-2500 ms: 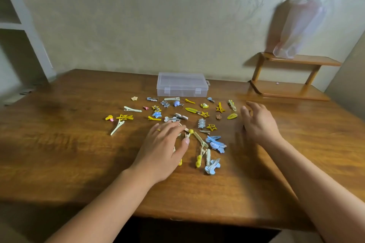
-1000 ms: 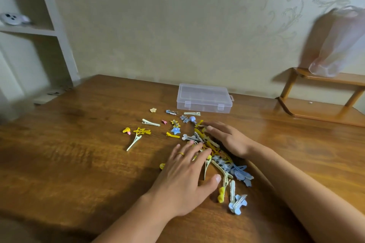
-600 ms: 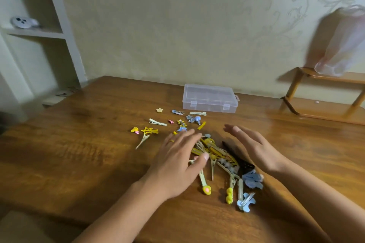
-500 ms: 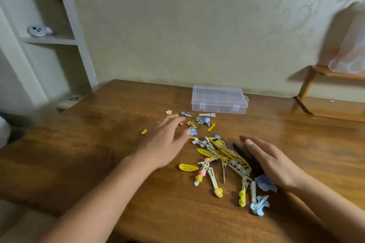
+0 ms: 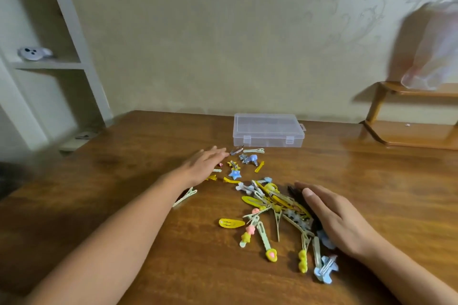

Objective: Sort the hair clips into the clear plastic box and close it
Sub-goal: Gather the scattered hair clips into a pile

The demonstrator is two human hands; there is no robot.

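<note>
Head view: flat hands [image 5: 203, 164] [image 5: 337, 218] flank glossy, perhaps plastic, hair clips [image 5: 270, 203].

box [image 5: 268, 133]: see-through, no colour, lid on.
table [image 5: 371, 181]: shiny brown wood with dark grain lines.
clip pile [image 5: 275, 208]: mostly yellow and cream, some light blue, bit of black at 3 o'clock side.
oval clip [image 5: 231, 223]: bright yellow.
long clip [image 5: 266, 242]: pale green, yellow end with pink heart.
star clip [image 5: 234, 174]: light blue.
bow clip [image 5: 326, 270]: light blue, silver bar.
wall [image 5: 223, 32]: cream, faint swirl pattern at 2 o'clock.
shelf [image 5: 74, 32]: white.
small rack [image 5: 409, 116]: orange-brown wood.
bag [image 5: 436, 47]: see-through pinkish white.
</note>
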